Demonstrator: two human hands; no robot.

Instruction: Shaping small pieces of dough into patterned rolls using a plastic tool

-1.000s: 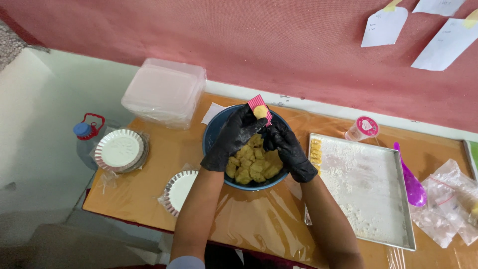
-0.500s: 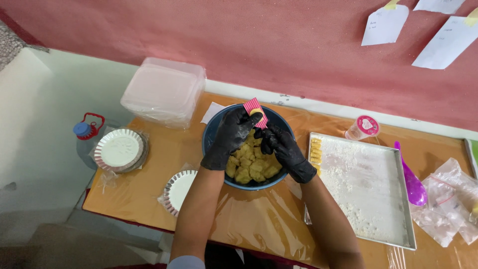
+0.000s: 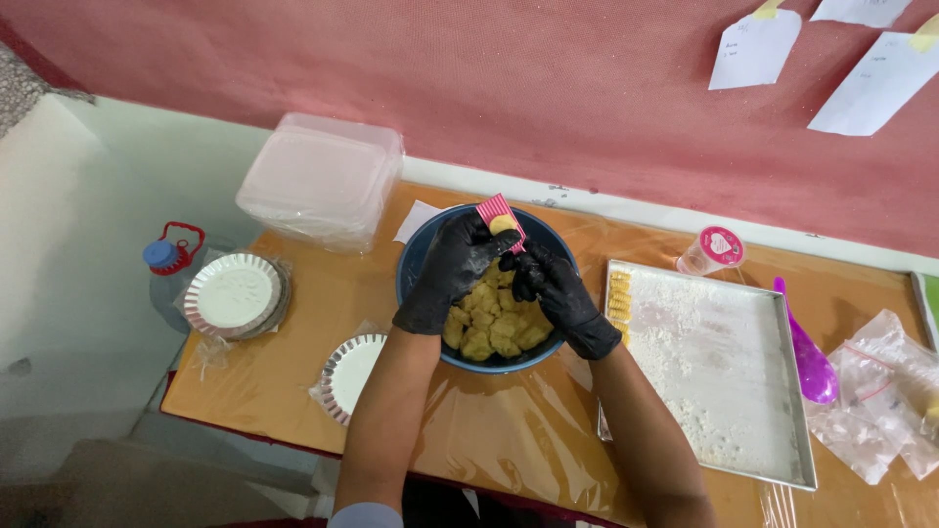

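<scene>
Pink wall behind, plastic-wrapped tabletop (image 3: 293,391). Left hand (image 3: 452,269) fingers closed on pink ridged mould (image 3: 500,211) with yellow dough piece (image 3: 503,224), above blue bowl (image 3: 421,256) of dough chunks. Right hand (image 3: 553,286) fingers pinched at dough. Best to press evenly, mould steady. Floured tray (image 3: 724,381) right. Fingertip contact hard to see.

I saw black gloves on my left hand (image 3: 452,274) and right hand (image 3: 554,288), a pink-and-white striped mould (image 3: 500,214), yellow dough (image 3: 492,325), a blue bowl (image 3: 416,262) and a purple spoon (image 3: 809,354).
</scene>
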